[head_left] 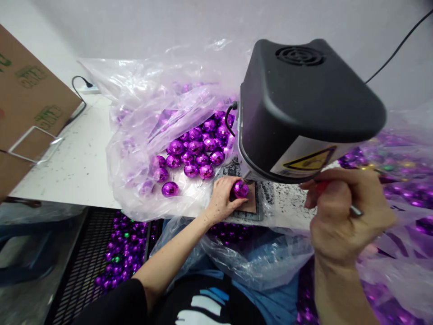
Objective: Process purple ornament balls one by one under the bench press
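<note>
Opened only a ball's width, the left hand [225,196] held one ball [241,189] between thumb and fingers, at the near-left side of one machine [304,104], over one pad [251,205]. The ball lay right of the palm — round, with no clear long axis. The right hand [348,216], farther off, right of the machine, gripped one handle [356,210]. Over a dozen overlapping balls [195,147] lay left of the machine.

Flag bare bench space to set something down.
Most room: white tabletop, dark-specked, between the brown cardboard box and the clear plastic bag of shiny purple balls. Smaller, heavily specked strip: between the brown square board and the right hand. Crowded: under the black machine head, around the left hand, and far right, with plastic-covered purple beads.
</note>
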`<state>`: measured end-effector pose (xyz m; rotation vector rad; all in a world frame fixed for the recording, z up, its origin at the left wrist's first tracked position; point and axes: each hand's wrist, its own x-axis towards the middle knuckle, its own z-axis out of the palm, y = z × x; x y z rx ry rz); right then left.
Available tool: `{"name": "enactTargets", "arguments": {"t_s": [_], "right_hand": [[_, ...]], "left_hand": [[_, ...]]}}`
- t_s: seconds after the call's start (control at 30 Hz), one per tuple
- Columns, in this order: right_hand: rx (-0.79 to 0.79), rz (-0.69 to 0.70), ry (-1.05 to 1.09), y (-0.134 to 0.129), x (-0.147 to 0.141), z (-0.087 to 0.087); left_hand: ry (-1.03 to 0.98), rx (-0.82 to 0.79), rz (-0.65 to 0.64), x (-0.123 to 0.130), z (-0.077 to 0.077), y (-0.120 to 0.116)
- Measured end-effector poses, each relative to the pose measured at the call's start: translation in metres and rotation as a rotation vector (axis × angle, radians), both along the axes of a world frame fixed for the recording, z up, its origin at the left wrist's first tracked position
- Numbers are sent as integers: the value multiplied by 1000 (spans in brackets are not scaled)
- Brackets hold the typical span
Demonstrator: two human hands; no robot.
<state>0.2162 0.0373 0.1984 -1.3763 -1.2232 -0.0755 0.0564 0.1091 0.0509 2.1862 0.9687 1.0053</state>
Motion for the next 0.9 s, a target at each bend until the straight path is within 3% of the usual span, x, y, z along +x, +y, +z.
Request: {"name": "enactTargets", "arguments": {"t_s": [0.27,0.53,0.9], "right_hand": [[202,1,51,5,-7,-31],[379,97,5,16,-1,-55],[395,76,67,18,-3,-90]], "left_hand": [[4,10,-11,0,-2,0],[39,-9,9,-1,-1,-1],[28,-9,-2,-2,-2,-2]]}}
